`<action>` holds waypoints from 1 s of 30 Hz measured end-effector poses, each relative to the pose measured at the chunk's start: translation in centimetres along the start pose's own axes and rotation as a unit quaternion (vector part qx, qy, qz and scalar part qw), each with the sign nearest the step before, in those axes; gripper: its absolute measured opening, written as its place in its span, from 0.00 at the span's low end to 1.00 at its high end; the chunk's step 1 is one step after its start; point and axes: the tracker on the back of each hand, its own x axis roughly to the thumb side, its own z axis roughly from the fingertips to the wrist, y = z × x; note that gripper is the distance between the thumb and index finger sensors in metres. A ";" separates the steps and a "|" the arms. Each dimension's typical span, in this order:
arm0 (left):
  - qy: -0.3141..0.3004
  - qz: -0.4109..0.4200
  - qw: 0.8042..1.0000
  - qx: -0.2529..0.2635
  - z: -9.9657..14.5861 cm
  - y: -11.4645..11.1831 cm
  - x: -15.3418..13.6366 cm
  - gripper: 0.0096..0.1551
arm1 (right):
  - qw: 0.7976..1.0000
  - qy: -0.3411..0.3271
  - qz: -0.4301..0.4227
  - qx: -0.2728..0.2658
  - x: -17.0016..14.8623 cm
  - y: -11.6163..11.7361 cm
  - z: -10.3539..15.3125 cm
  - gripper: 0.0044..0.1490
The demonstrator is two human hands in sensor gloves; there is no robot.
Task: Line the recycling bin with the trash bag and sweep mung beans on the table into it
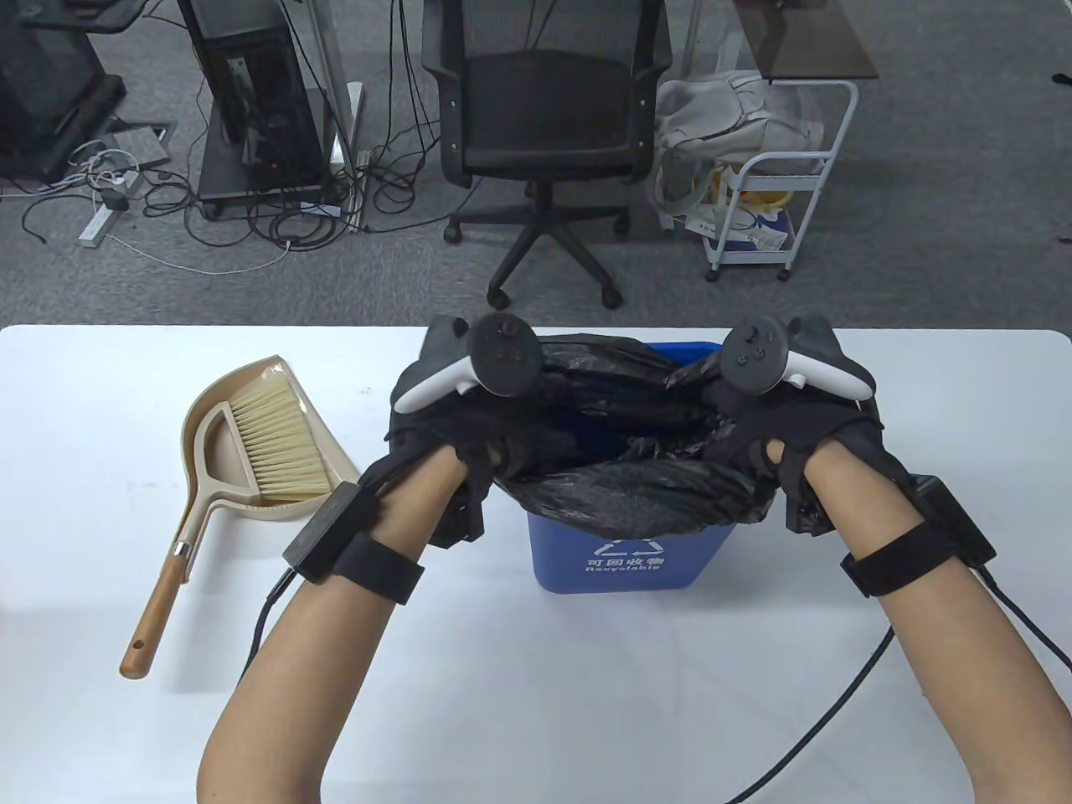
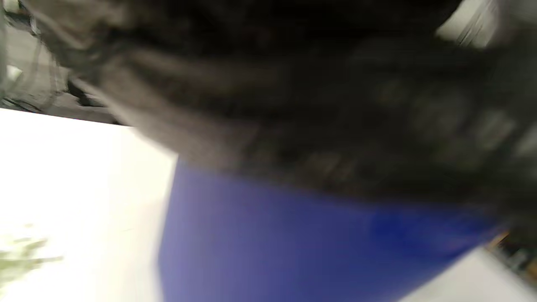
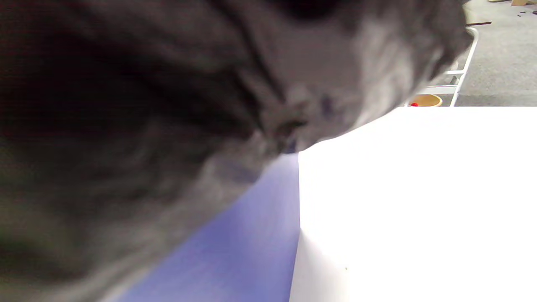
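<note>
A blue recycling bin stands in the middle of the white table. A black trash bag sits in its mouth and folds over the near rim. My left hand grips the bag's edge at the bin's left side. On the right side my right hand grips the other edge. The fingers of both hands are hidden under the trackers and the bag. Both wrist views are blurred: black bag over blue bin wall, and bag over bin. A faint greenish smear, perhaps mung beans, lies on the table.
A beige dustpan with a brush resting in it lies left of the bin, its wooden handle pointing toward me. Beyond the table's far edge stand an office chair and a white cart.
</note>
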 end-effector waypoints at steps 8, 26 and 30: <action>-0.091 0.240 0.959 0.119 4.0 5.1 -2.9 0.42 | 0.999 0.003 -0.005 -0.036 -0.2 -0.3 0.5 0.60; 0.045 0.004 0.998 -0.035 0.1 -2.1 0.0 0.57 | 0.991 -0.008 -0.060 -0.116 -1.2 -1.6 1.7 0.59; 0.064 -0.060 0.994 -0.063 -1.8 -2.7 1.5 0.58 | 0.994 0.019 -0.035 -0.098 -1.3 -1.3 1.1 0.61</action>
